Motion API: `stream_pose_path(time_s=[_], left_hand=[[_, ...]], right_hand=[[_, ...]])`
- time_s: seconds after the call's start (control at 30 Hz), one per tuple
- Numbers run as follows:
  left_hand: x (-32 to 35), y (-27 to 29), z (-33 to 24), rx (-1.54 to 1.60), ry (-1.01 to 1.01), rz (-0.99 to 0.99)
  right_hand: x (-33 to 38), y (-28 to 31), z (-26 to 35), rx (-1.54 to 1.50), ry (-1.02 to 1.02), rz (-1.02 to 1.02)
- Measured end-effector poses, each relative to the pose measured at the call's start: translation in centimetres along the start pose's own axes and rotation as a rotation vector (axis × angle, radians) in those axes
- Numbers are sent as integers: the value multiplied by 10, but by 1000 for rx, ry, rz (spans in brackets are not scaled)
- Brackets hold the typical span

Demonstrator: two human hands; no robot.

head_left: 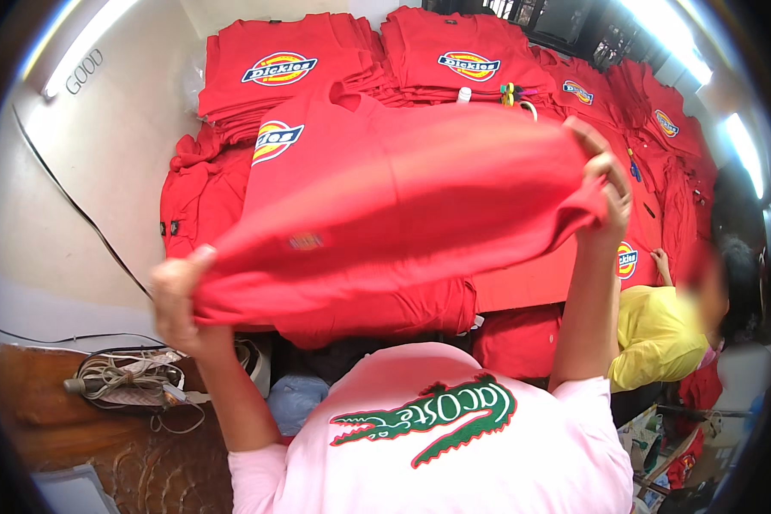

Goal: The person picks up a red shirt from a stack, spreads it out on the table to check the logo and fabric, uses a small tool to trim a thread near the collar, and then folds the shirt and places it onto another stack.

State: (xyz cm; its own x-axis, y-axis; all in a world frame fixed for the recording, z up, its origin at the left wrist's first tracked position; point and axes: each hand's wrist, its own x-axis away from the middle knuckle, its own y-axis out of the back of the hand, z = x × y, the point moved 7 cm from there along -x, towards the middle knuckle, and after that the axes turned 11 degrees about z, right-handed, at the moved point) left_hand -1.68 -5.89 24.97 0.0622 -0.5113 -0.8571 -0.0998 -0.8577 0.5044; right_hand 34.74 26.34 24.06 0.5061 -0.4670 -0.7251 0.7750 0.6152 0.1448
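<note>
A red T-shirt (pixel 403 206) is stretched out in the air between my two raised hands. My left hand (pixel 178 295) grips its edge at the left, fingers closed on the cloth. At the right, my right hand (pixel 604 184) is closed round the opposite edge. The cloth sags between them, slightly smeared by motion, with a small patch on its lower left part. Behind it lies another red shirt (pixel 276 120) with a printed oval logo, partly hidden by the stretched cloth.
Stacks of folded red shirts (pixel 274 43) line the table's back. Small scissors (pixel 511 92) with yellow handles lie among them. A person in a yellow top (pixel 655 330) works at the right. A coiled cable (pixel 128 377) rests on a wooden surface at the left, near the pale wall (pixel 86 180).
</note>
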Motion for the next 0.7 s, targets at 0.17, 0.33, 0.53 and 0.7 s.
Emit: stream_pose_path(time_s=[0.17,0.33,0.53,0.7], left_hand=[[144,-85,2,125,330,530],[302,-111,2,221,510,951],[292,-138,24,376,686,942],[217,-250,5,350,385,888]], right_hand=[[152,-13,-80,147,-559,25],[297,-36,-135,545,-1026,445],[243,-67,-147,771,-844,220],[176,-205,-183,530,-563,472]])
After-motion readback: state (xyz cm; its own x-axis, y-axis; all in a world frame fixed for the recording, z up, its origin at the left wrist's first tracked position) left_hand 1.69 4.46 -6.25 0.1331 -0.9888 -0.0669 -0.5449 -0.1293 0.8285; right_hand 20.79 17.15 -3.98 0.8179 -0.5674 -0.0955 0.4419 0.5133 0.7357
